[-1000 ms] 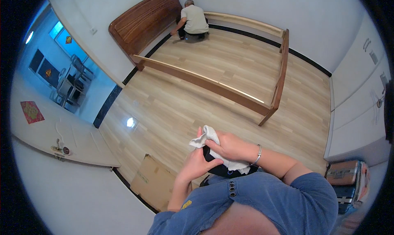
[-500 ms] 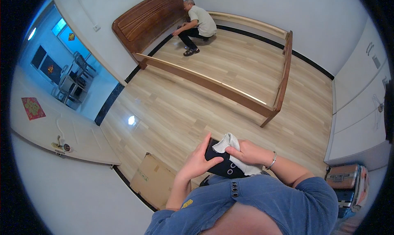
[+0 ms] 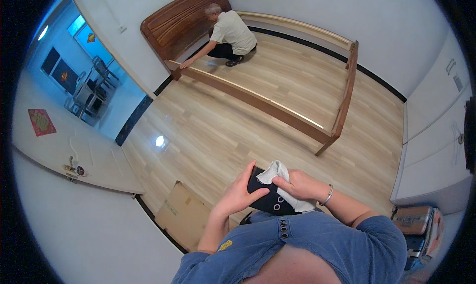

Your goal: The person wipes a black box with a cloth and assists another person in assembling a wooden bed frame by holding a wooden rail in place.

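Observation:
My left hand [image 3: 239, 194] is closed on the edge of a flat black object [image 3: 262, 202] with pale rings on its face, held close to my waist. What kind of object it is I cannot make out. A crumpled white cloth [image 3: 274, 172] lies over its right part, and my right hand [image 3: 300, 184] grips that cloth, thumb on top. Beyond my hands stands a brown wooden bed frame [image 3: 258, 103] with a carved headboard [image 3: 187, 24]. Inside the frame a person [image 3: 235, 34] crouches, one hand [image 3: 186, 64] on the near side rail close to the headboard.
A flattened cardboard box [image 3: 183, 217] leans low at the left. The white door [image 3: 94, 170] stands open beside it, with chairs [image 3: 91, 93] in the room beyond. White cabinets [image 3: 431, 135] line the right wall, and suitcases [image 3: 412, 220] stand at the lower right.
The crouching person has leaned over and stretched an arm out to the near side rail by the headboard. My hands keep the same hold on the black object and cloth.

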{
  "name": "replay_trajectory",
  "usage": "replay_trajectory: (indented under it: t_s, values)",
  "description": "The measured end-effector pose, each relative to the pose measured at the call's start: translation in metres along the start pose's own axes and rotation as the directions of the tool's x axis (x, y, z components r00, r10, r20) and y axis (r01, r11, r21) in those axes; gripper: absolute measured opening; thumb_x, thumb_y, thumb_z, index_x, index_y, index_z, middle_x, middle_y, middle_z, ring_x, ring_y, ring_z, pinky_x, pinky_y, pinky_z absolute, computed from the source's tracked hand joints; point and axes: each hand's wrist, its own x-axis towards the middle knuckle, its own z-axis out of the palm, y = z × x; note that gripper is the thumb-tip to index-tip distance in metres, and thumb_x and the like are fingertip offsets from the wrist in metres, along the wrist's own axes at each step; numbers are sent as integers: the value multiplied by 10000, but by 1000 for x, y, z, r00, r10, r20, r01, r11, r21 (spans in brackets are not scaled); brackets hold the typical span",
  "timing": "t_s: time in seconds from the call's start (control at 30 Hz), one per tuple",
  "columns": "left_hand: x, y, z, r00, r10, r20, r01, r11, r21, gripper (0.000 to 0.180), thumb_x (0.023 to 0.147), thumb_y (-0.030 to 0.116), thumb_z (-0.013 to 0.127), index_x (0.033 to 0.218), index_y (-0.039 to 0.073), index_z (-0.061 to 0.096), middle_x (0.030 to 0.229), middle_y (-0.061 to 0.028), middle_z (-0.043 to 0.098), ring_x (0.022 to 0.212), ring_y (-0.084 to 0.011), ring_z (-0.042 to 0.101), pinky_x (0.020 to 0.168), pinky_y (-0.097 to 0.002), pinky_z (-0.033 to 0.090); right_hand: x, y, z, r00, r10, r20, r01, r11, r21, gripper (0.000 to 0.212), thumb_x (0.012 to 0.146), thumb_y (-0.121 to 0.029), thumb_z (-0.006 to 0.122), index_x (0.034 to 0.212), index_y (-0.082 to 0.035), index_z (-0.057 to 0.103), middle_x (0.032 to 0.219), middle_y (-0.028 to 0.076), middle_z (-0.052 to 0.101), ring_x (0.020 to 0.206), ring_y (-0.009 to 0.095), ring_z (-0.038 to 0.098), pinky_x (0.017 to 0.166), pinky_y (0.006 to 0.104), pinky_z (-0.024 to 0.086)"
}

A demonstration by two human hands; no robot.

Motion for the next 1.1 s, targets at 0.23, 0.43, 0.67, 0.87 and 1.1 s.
replay_trajectory:
  t_s: [0.23, 0.43, 0.67, 0.87, 1.1]
  values:
    - [-4, -2, 2, 999, 6, -38, -7, 1000, -29, 754, 709, 307, 646, 1274, 18, 240, 1160, -223, 429, 1082, -321, 428, 891, -358, 353, 5, 6, 5, 1000, 16, 10, -16, 1000, -12, 525, 857, -463, 335, 887, 25, 525, 815, 270, 551, 787, 403, 534, 717, 421, 421]
    - [-7, -2, 3, 998, -49, -39, 48, 999, -26, 756, 709, 280, 653, 1285, 36, 228, 1177, -218, 421, 1103, -303, 417, 906, -345, 341, 6, 1, 2, 998, 47, 39, -47, 999, -7, 522, 852, -460, 352, 885, 31, 526, 814, 268, 554, 787, 399, 538, 720, 419, 420]
    - [-9, -3, 1, 997, -68, -45, 67, 997, -33, 762, 711, 288, 652, 1286, 35, 222, 1181, -235, 412, 1112, -324, 405, 912, -355, 334, 10, -1, 3, 998, 38, 48, -37, 999, -17, 509, 854, -444, 359, 898, 35, 525, 822, 272, 555, 802, 402, 537, 726, 414, 421]
    - [-10, -10, 3, 997, -65, -31, 63, 996, -67, 767, 724, 312, 641, 1293, 42, 203, 1188, -227, 405, 1113, -317, 404, 912, -350, 336, 12, 4, 6, 995, 77, 69, -73, 996, -60, 517, 851, -450, 359, 902, 38, 522, 815, 273, 556, 796, 407, 539, 720, 420, 424]
    - [-11, -18, 6, 994, -105, -12, 104, 991, -87, 767, 735, 304, 637, 1298, 42, 187, 1182, -203, 410, 1100, -280, 412, 912, -337, 333, 14, -3, 4, 987, 123, 108, -117, 992, -56, 534, 848, -458, 360, 874, 46, 531, 812, 273, 558, 793, 402, 545, 716, 421, 425]
